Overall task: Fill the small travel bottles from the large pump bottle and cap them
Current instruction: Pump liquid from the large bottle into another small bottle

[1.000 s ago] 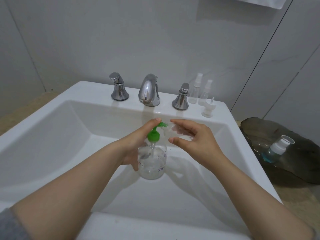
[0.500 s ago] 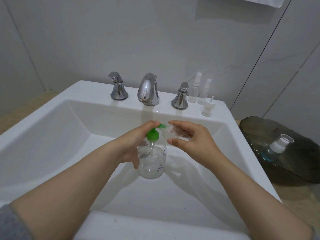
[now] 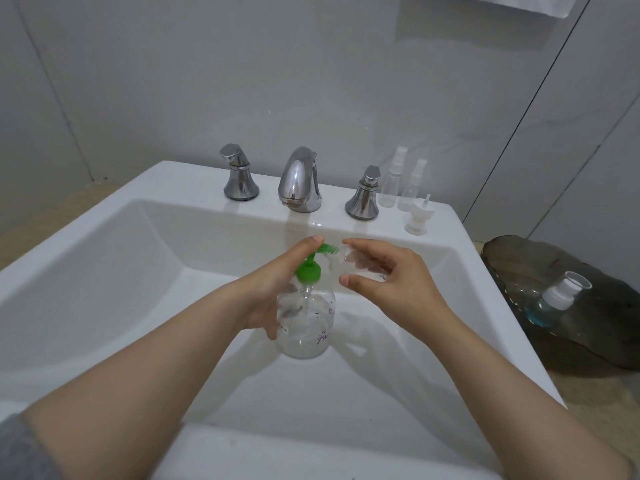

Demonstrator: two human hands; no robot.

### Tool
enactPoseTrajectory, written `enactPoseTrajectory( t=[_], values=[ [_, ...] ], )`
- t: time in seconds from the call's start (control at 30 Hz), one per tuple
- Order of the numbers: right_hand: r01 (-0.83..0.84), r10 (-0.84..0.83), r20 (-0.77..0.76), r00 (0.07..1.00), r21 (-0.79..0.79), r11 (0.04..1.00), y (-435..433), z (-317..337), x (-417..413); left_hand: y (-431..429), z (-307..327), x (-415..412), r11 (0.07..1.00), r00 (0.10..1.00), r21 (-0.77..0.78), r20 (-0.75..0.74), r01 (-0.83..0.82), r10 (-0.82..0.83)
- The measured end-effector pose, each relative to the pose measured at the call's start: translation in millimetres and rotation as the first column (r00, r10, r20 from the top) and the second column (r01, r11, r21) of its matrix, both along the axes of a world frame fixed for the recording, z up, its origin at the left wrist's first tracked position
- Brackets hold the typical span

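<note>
Filling a travel bottle at the pump, held over the sink.

Above the sink [image 3: 104,271] the left hand [image 3: 273,289] wraps round the pump bottle [image 3: 306,323], forefinger on the green pump head [image 3: 320,252]. The right hand [image 3: 391,282] pinches a clear travel bottle [image 3: 348,264], tipped with its mouth at the head's tip. Over the last second almost nothing has moved: both hands keep their places and the head sits at the same height. That suggests filling is still under way, with capping yet to come. How full the bottle is, I cannot tell. Two more small bottles [image 3: 389,183] stand on the rim by the right tap [image 3: 363,199], a loose cap [image 3: 417,218] just in front.
</note>
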State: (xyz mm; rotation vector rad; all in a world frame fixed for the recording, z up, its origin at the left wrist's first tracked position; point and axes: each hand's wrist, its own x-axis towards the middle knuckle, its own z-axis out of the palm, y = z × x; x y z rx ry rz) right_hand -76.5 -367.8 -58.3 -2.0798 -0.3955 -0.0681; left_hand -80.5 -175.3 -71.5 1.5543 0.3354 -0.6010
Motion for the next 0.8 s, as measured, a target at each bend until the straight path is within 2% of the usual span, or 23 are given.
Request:
enactPoseTrajectory(
  t=[0.4,0.8],
  values=[
    [-0.016,0.016,-0.010,1.000,-0.004,1.000,0.7,1.8,-0.4,-1.5,-0.2,0.4,0.998,0.998,0.052,0.055,-0.036,0.034],
    [-0.017,0.016,-0.022,1.000,-0.045,0.999,1.0,-0.1,0.2,-1.2,2.3,-0.1,0.997,0.994,-0.006,0.087,-0.072,0.072]
  ],
)
